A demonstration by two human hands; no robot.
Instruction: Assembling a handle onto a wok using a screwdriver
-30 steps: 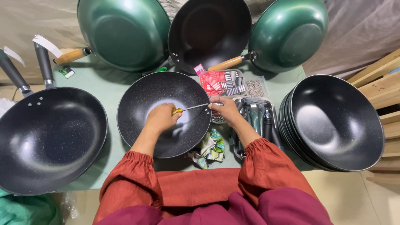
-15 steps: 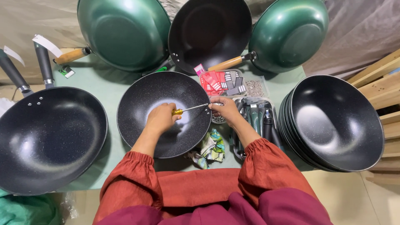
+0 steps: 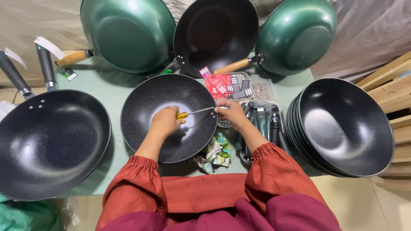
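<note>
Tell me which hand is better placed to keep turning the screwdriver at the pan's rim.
Left, probably. The left hand already grips the screwdriver by its yellow handle inside the black pan; the right hand only steadies things at the tip by the rim.

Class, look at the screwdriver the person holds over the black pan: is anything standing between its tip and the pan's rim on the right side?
Nothing visible does. The left hand grips the yellow handle of the screwdriver, whose shaft runs clear across the speckled black pan to the rim, where the right hand meets the tip. The fingers hide the exact contact point.
</note>
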